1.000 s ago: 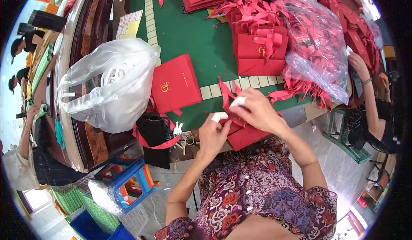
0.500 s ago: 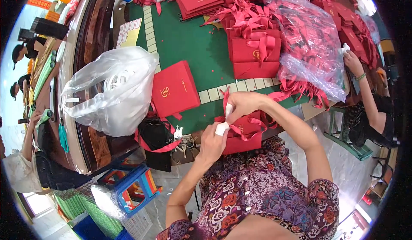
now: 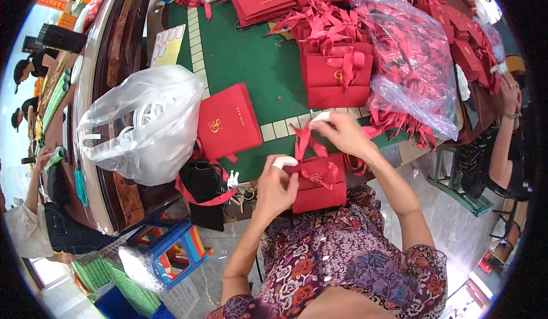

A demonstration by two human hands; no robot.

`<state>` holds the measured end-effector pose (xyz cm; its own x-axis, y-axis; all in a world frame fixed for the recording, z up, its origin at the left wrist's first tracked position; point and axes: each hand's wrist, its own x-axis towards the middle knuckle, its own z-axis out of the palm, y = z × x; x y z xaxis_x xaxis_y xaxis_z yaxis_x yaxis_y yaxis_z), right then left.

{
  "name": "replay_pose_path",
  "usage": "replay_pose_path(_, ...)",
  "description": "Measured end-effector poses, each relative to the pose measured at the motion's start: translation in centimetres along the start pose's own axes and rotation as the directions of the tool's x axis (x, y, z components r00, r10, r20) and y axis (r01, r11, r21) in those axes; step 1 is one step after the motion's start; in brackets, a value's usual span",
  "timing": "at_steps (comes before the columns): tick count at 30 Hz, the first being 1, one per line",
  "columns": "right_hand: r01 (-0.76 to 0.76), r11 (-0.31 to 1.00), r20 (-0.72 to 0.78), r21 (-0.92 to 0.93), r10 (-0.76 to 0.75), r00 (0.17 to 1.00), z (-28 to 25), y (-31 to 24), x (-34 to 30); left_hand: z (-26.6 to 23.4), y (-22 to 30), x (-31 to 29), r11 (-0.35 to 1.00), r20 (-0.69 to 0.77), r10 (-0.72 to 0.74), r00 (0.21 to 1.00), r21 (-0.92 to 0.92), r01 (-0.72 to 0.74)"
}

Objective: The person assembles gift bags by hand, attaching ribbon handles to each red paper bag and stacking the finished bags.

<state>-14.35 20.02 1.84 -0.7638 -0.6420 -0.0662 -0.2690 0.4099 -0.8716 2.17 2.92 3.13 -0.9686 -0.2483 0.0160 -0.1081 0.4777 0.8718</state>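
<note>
Red bag at near edge of green surface, between hands. Right hand grip pinches red ribbon above it; left hand grip loose, fingers parted, beside bag.

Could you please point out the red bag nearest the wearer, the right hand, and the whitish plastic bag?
Red bag [image 3: 319, 197]: head view, lower front panel.
Right hand [image 3: 349, 136]: head view, back of the hand.
Plastic bag [image 3: 157, 162]: head view, lower wall.
</note>
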Motion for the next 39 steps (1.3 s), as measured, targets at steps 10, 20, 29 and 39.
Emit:
replay_pose_path(10, -0.029, 0.923, -0.149, -0.383, -0.031, 0.988, 2.6, -0.2, -1.0, 3.8, -2.9, 3.3, 0.919, -0.115, 0.008, 0.993, 0.393, 0.038)
replay_pose_path(20, -0.126, 0.986, -0.187, -0.106, 0.105, 0.977, 1.4, -0.6, -2.8, 3.7, -1.7, 2.9, 0.940, -0.145, -0.294, 0.945, -0.223, 0.258)
replay_pose_path(29, -0.127, 0.915, 0.004, 0.383, 0.136, 0.991, 2.7, -0.9, -3.9, 4.4, -0.5, 2.2, 0.884, -0.093, -0.257, 0.962, -0.424, 0.195)
replay_pose_path(39, -0.087, 0.832, 0.066, 0.548, 0.060, 0.996, 2.2, -0.2, -3.8, 4.5, -0.1, 1.7, 0.917, -0.079, -0.216, 0.973, -0.358, 0.175)
